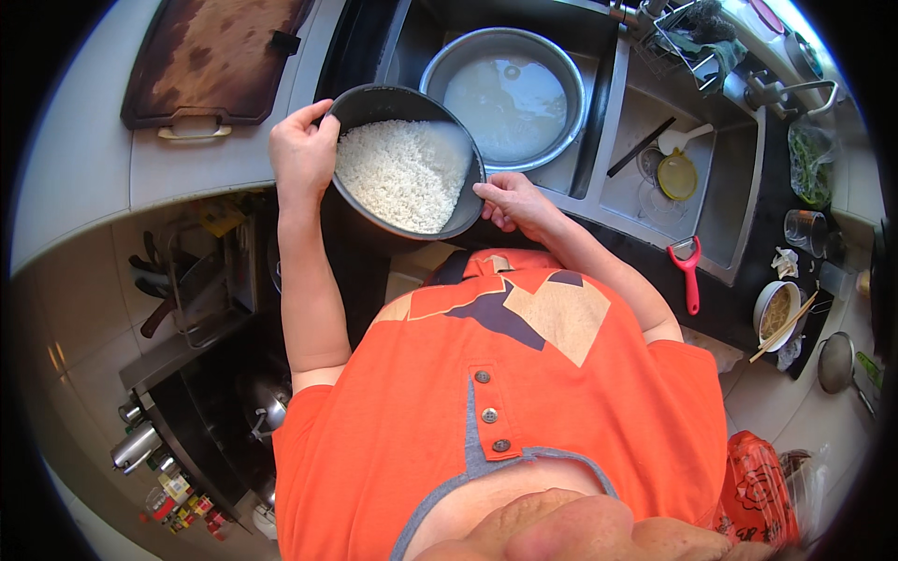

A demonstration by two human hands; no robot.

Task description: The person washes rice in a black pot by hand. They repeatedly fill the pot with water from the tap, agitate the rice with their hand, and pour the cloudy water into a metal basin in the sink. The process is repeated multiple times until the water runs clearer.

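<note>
A dark round pot [393, 230] of white rice [403, 172] with a little cloudy water is held up by its rim at the sink's front edge. My left hand [306, 149] grips the rim on the left, thumb on top. My right hand [511, 201] has hold of the rim at the lower right. The pot is tilted, and its water gathers at the upper right side, towards a large metal basin [577, 119]. The basin stands in the left sink bowl and holds cloudy whitish water [505, 105]. The pot overlaps the basin's left edge in view.
In the right sink bowl [722, 189] lie a yellow-rimmed strainer [677, 176], a white spoon [686, 138] and a dark stick. A red peeler [686, 273] rests on the front edge. A bowl [776, 315] with chopsticks stands right; a cutting board [210, 63] lies left.
</note>
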